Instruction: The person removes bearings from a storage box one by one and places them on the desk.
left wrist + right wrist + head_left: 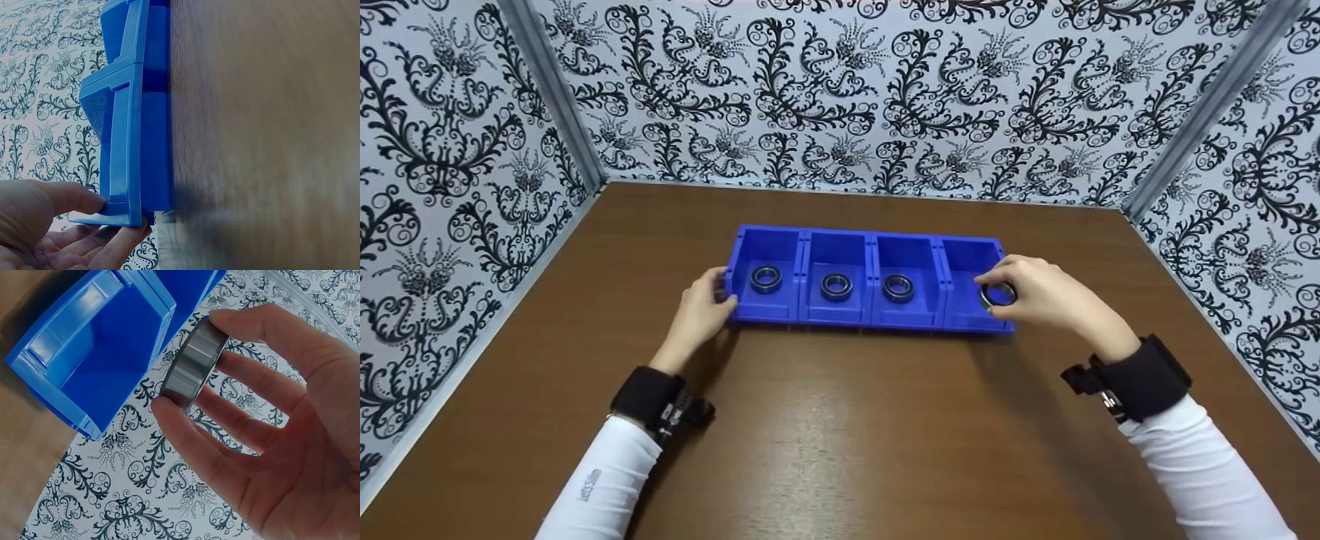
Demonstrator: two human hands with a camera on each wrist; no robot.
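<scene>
At the right end of the blue bin row (836, 315), a bearing (194, 363) is pinched in the right hand (1044, 292), raised by the end compartment's outer wall; whether it is over that wall or just outside it, I cannot tell. The fingertips bear on opposite edges of the ring, probably because that is a secure hold on a smooth piece, and it leaves most of the outer band uncovered. The remaining fingers extend behind it, apart from the bin row.

The bearing is a short, thick ring: its outer band is bright, polished steel with pale streaks of reflection, its edges dark, its centre open.

Inside the bin row, the other three compartments hold one similar ring apiece: a left bearing (766, 288), a second bearing (836, 297) and a third bearing (898, 298), all lying flat, seemingly so that each keeps its own space.

At the bin row's left end, the left hand (701, 307) grips the corner, thumb on the rim and fingers round the outside, apparently to steady it. Beneath the bin row is the brown bench (825, 405); beyond it stands a patterned panel (847, 90) in black scrollwork on white.
</scene>
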